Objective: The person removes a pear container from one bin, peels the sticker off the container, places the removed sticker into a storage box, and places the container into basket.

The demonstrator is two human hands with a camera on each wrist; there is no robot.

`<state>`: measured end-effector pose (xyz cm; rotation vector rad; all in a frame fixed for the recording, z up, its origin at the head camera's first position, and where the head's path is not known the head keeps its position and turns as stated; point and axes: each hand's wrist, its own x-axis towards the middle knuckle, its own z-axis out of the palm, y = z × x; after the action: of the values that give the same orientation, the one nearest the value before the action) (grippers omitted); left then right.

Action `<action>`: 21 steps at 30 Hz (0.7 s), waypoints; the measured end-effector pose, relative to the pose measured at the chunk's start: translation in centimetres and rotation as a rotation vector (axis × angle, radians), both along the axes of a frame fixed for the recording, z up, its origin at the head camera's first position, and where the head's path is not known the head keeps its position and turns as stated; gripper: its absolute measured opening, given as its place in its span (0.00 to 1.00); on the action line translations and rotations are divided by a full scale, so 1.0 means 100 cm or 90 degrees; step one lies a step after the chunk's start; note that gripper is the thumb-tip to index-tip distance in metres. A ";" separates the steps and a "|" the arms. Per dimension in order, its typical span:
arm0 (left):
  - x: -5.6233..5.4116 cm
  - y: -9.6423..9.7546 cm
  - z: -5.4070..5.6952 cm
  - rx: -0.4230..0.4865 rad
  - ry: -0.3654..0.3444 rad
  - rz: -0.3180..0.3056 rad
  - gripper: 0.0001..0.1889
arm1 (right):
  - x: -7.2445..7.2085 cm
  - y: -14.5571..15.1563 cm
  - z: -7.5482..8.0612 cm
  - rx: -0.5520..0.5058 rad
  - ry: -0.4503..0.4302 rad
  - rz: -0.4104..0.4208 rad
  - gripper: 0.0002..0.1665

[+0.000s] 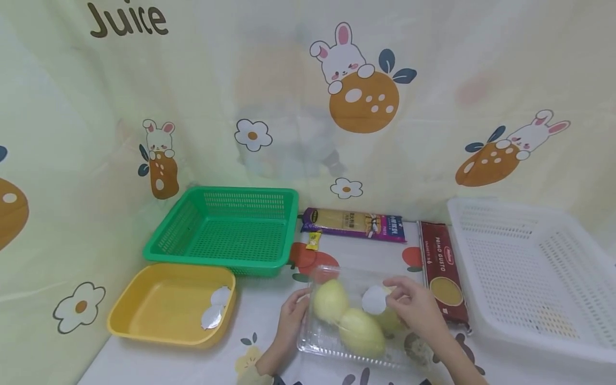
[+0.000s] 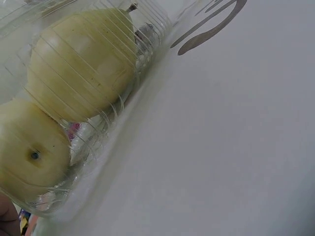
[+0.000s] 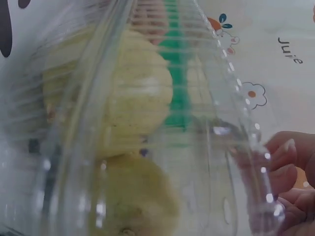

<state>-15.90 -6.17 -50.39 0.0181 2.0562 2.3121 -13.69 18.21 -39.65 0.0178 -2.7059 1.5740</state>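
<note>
1. The bench [image 1: 260, 318] wears a pale printed cloth.
2. A white basket [image 1: 464, 256] stands along its right side, running back towards the far right corner.
3. A green basket [image 1: 240, 203] sits near the far left corner.
4. A yellow basin [image 1: 159, 305] is nearer the left edge, just in front of the green basket.
5. A clear plastic box [image 1: 320, 341] lies right of the middle, near the front edge, its lid down.
6. Two packets lie flat: a red spaghetti packet [image 1: 440, 262] beside the white basket, and a purple pasta packet [image 1: 353, 223] along the far edge.
7. The hands are apart, one each side of the box: the left hand [image 1: 291, 315] grips its left side; the right hand [image 1: 416, 307] is over the lid, fingers bent.
8. Three pears [image 1: 362, 332] are inside the box.
9. A round white label [image 1: 374, 300] shows at the right fingertips; whether they pinch it, I cannot tell. Two similar white discs [image 1: 212, 317] are in the basin.
10. A yellow-wrapped sweet [image 1: 313, 240] lies before the purple packet.
</note>
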 end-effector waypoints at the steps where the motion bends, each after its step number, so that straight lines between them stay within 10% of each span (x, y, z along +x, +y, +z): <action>1: 0.000 0.000 0.000 -0.002 0.005 0.002 0.16 | 0.000 0.000 0.000 0.004 -0.004 -0.001 0.18; 8: 0.005 0.000 0.014 0.004 -0.001 -0.001 0.15 | 0.000 -0.004 -0.003 0.050 0.024 -0.022 0.10; 21: -0.002 0.000 -0.002 0.004 -0.003 0.001 0.15 | -0.004 -0.013 -0.006 0.014 0.059 -0.015 0.09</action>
<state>-16.11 -6.17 -50.61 0.0113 2.0474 2.3161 -14.07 16.92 -40.27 0.0566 -2.6420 1.4986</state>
